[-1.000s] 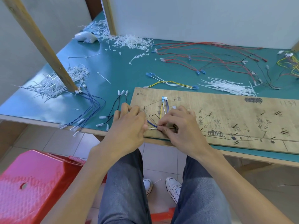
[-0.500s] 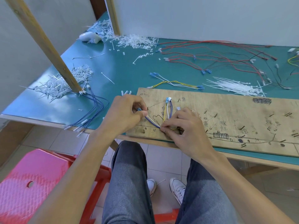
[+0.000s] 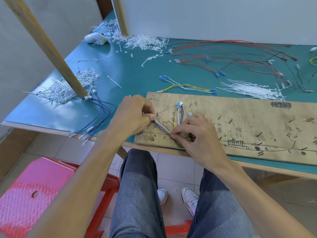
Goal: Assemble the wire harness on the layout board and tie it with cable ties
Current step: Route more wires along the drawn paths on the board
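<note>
Stretching across the layout board (image 3: 240,115), blue wires (image 3: 160,128) are pinched in left hand (image 3: 133,115) and right hand (image 3: 195,134) grips; overpulling could unhook them.

Grey jeans (image 3: 137,194), white lace-up sneakers (image 3: 190,198), bare forearms (image 3: 96,169)

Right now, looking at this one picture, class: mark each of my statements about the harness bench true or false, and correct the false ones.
1. The left hand and the right hand both pinch wires on the layout board. True.
2. The red wires lie on the board. False: they lie on the green table behind it.
3. A bundle of blue wires lies on the table left of the board. True.
4. The white cable ties sit in a box. False: they lie loose on the table.
</note>
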{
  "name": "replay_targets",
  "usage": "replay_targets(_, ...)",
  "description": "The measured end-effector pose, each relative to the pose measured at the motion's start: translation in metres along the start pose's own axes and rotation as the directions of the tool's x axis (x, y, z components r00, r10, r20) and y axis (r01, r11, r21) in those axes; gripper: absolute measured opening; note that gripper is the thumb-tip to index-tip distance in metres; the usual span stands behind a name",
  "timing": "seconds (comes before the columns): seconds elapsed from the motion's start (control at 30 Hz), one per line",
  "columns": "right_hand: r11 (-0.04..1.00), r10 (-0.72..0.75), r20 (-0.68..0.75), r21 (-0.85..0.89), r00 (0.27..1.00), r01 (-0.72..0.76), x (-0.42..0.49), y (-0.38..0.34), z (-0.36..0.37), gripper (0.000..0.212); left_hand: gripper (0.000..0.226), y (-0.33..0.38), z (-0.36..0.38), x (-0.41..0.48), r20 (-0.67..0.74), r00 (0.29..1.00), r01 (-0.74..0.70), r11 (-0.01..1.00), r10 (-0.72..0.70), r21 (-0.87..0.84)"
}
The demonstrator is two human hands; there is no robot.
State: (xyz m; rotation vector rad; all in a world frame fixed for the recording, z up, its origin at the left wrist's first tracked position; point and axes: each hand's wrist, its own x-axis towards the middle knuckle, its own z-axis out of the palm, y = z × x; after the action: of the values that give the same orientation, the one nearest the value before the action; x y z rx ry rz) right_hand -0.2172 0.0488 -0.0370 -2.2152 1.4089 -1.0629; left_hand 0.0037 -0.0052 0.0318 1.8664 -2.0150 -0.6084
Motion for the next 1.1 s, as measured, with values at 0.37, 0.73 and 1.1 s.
replay_targets(0.37,0.997,0.045,-0.013,0.064,0.999,-0.044,0.001,-0.001,-0.005,0.029,0.009,-0.002,0.012,-0.002,-0.092,0.991,-0.074,0.978,0.094,0.192)
replay_targets(0.73,0.990,0.126,0.028,0.059,0.992,-0.127,0.001,-0.010,-0.020,0.028,0.040,0.006,0.020,-0.031,-0.165,0.929,-0.263,0.904,0.332,0.336)
replay_targets(1.1,0.976,0.218,0.014,-0.007,0.976,-0.218,-0.030,0.001,-0.044,0.015,0.038,0.019,0.068,-0.091,-0.096,0.898,-0.389,0.876,0.430,0.284)
